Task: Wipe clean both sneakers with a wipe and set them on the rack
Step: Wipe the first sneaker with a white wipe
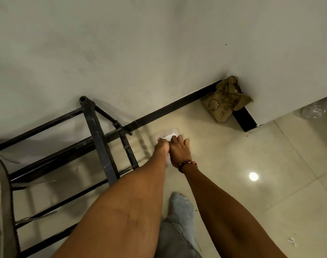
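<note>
A flat, clear-and-pink wipe pack [168, 133] lies on the floor tiles near the wall's black skirting. My left hand [161, 146] is bunched over the pack's left part, fingertips pinched at a white wipe. My right hand [179, 148], with a beaded bracelet on its wrist, rests on the pack's right part and holds it down with the fingers laid over it. A bit of white [168, 161] shows between my wrists. The black metal shoe rack [98, 138] stands just left of my hands against the wall, and its visible bars are bare. No sneaker is clearly in view.
A pale curved object with a dark ribbed strip [2, 183] is cut off at the left edge; I cannot tell what it is. A crumpled brown paper bag [224, 101] sits in the wall corner. My grey-socked foot [181, 207] stands on the glossy tiles below my hands.
</note>
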